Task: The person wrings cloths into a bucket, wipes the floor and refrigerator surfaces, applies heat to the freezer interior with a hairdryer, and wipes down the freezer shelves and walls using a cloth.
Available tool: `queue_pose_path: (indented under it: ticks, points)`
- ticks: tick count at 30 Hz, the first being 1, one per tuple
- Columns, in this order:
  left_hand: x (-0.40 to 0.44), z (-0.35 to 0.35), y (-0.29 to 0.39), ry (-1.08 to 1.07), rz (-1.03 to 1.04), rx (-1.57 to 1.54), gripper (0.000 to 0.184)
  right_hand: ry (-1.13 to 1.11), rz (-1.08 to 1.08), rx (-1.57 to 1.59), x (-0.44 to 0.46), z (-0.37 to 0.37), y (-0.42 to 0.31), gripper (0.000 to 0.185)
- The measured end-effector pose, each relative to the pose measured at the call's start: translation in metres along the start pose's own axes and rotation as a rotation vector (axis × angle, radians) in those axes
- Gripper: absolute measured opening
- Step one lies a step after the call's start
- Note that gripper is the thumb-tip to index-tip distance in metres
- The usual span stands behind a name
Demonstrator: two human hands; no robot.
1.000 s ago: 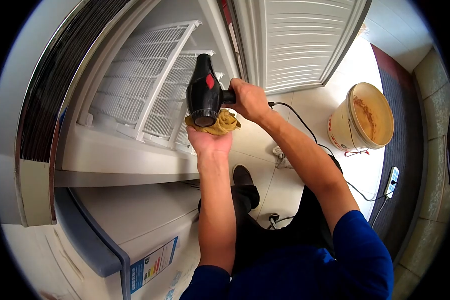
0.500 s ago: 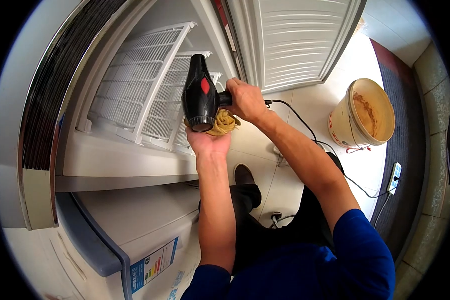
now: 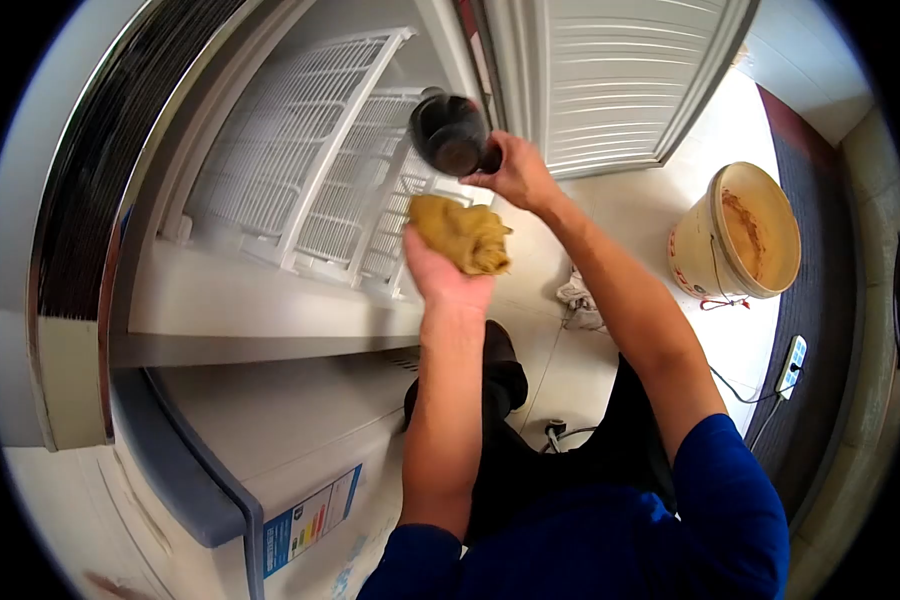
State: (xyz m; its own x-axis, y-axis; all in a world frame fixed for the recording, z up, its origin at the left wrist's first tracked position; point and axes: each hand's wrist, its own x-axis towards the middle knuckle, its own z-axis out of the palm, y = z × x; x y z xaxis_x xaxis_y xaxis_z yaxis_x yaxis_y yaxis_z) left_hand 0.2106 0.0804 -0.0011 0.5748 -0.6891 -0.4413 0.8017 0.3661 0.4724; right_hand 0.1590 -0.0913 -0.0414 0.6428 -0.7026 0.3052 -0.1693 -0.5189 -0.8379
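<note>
In my right hand (image 3: 520,178) is the handle of a black hair dryer (image 3: 448,135), its round rear end turned toward me and slightly blurred. My left hand (image 3: 448,278) holds a bunched mustard-yellow cloth (image 3: 460,232) just below the dryer; most of its fingers are hidden beneath the cloth. Both hands are in front of an open fridge compartment with white wire racks (image 3: 355,175). Dryer and cloth are apart.
The ribbed open door (image 3: 645,85) stands beyond my right hand. A stained bucket (image 3: 685,250) sits on the floor at right, near a power strip (image 3: 792,367) with a cord. A crumpled rag (image 3: 580,300) lies by my leg. Below the compartment is a lower drawer front (image 3: 195,470).
The hair dryer has lifted up and right, away from the cloth, and swung its rear end toward me. My left hand has shifted slightly right, and the cloth now shows fully.
</note>
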Motion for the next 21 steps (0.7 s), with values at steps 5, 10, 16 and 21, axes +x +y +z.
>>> queue_pose_path:
  ticks: [5, 10, 16, 21]
  points:
    - [-0.036, 0.03, -0.008, -0.328, -0.17, 0.492, 0.054, 0.011, 0.082, 0.238, 0.01, 0.007, 0.011, 0.054]
    - [-0.044, 0.022, -0.002, -0.781, -0.42, 0.771, 0.055, -0.469, 0.36, 0.673, -0.003, -0.02, -0.009, 0.037]
    - [-0.062, 0.013, 0.007, -0.902, -0.56, 0.655, 0.049, -0.773, 0.528, 0.985, -0.044, -0.004, -0.035, 0.034]
    - [-0.054, -0.014, 0.006, -0.795, -0.503, 0.451, 0.055, -0.774, 0.514, 0.768, -0.051, -0.004, -0.048, 0.043]
